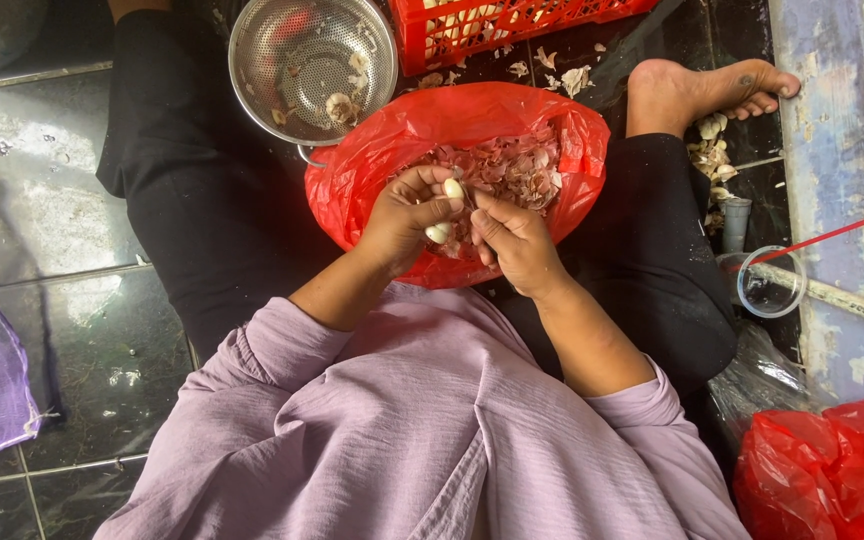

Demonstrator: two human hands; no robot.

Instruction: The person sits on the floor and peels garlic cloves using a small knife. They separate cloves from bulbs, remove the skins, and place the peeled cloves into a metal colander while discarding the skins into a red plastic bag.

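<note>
We sit over a red plastic bag (372,190) of garlic skins, open in our lap, with a red crate (492,25) and a steel colander (312,65) beyond it. Our left hand (407,215) pinches a peeled garlic clove (452,188) at the fingertips. Our right hand (517,240) meets it, fingers narrow, both wrists bent inward above the bag.

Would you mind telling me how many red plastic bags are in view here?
2. One open red bag of garlic skins lies in the person's lap under both hands; a second red bag sits at the lower right corner, partly cut off.
</note>
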